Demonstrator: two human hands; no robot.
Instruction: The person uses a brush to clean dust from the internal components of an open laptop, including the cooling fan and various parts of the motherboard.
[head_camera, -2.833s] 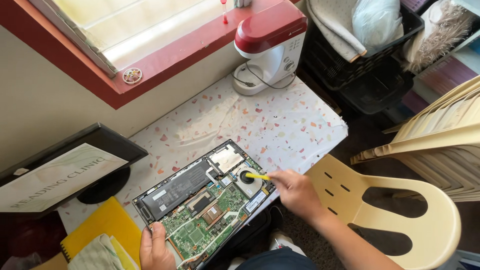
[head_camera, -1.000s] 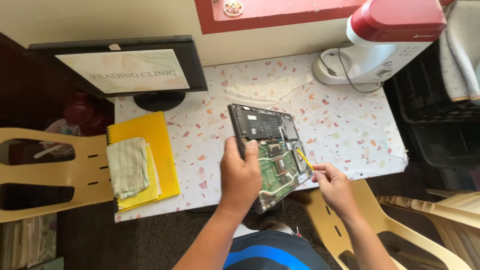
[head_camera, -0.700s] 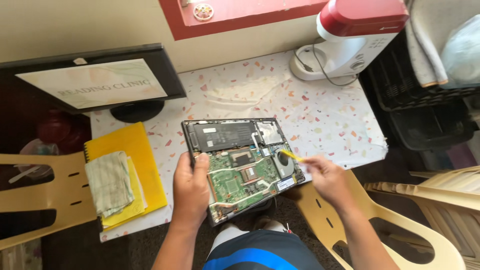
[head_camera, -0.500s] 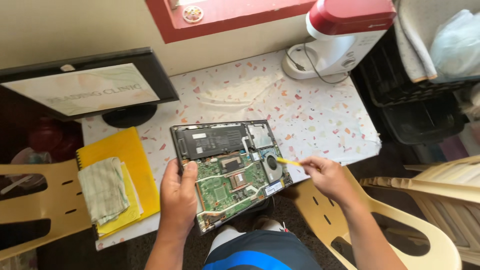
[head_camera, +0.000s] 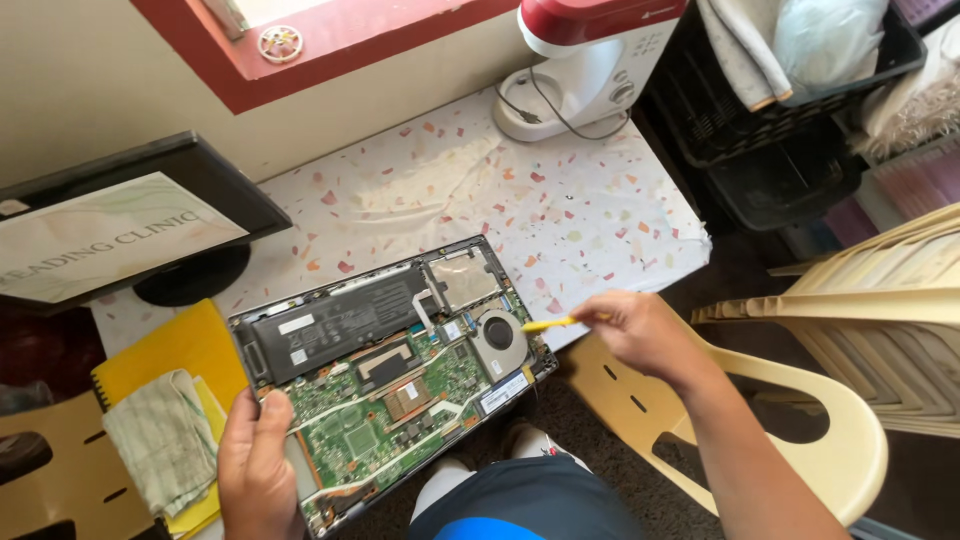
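1. Fingers of the right hand pinch a thin yellow tool, its tip just beside the round fan.
2. Left hand clamps the near-left edge of the opened laptop, thumb on the green board.
3. Left of that grip lies a folded cloth on a yellow notebook.

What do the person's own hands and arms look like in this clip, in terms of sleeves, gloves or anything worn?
Both are bare. The left hand and right hand wear no gloves, and no rings, watch or bands show. Both forearms are uncovered as far as the frame shows, so no sleeve is visible. Below, between the arms, are dark blue clothing and a strip of brighter blue.
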